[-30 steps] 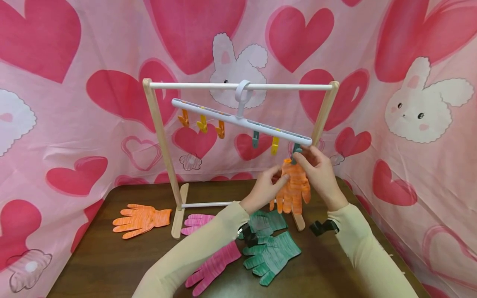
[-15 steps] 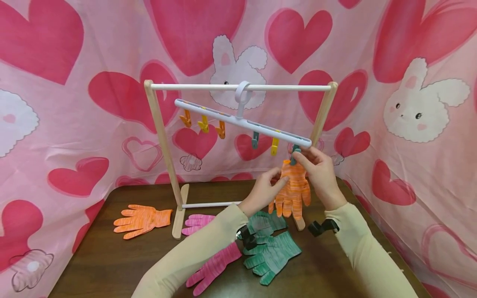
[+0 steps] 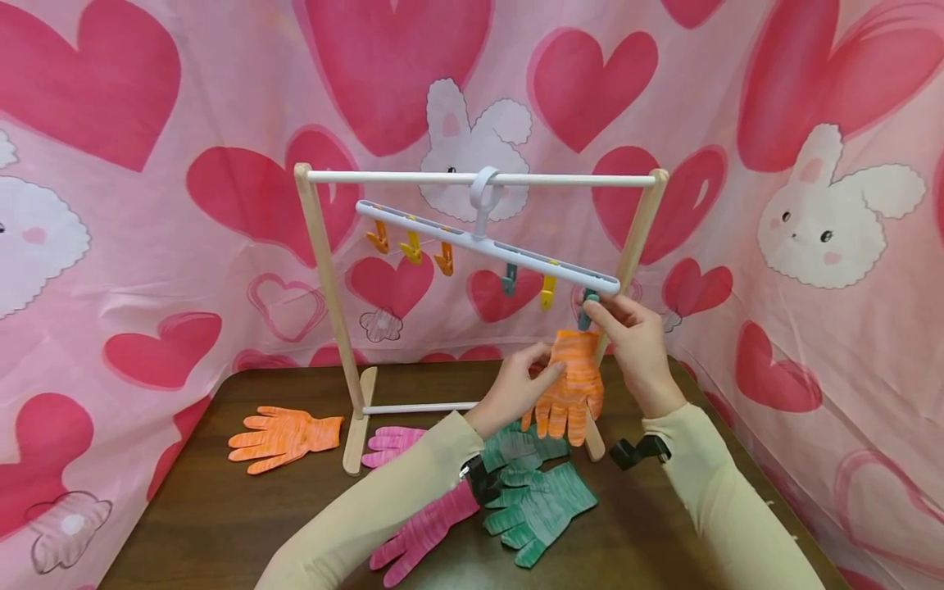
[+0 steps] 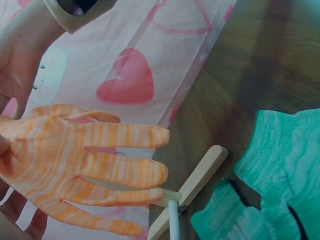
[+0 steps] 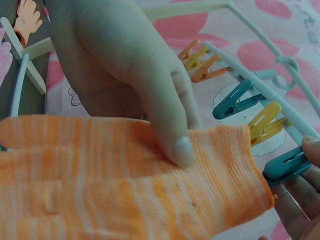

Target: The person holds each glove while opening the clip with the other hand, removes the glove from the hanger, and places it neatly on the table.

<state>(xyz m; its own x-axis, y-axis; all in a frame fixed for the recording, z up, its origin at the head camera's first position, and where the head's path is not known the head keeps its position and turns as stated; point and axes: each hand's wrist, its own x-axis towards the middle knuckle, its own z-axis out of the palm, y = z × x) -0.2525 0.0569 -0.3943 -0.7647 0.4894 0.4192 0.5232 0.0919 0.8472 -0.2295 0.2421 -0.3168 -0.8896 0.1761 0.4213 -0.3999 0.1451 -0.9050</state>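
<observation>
I see my left hand point(image 3: 516, 385) pinching the orange glove point(image 3: 571, 383) near its cuff, holding it up under the hanger bar point(image 3: 487, 242). My right hand point(image 3: 634, 344) pinches the teal clip point(image 3: 587, 307) at the cuff's corner. Green gloves point(image 3: 534, 500) lie on the bench point(image 3: 221, 524).

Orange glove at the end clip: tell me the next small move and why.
Probably lift the cuff of the orange glove up into the teal clip. The right hand pinches that clip at the end of the hanger bar, the left hand holds the glove just below, and the cuff edge only meets the clip's tip.
</observation>
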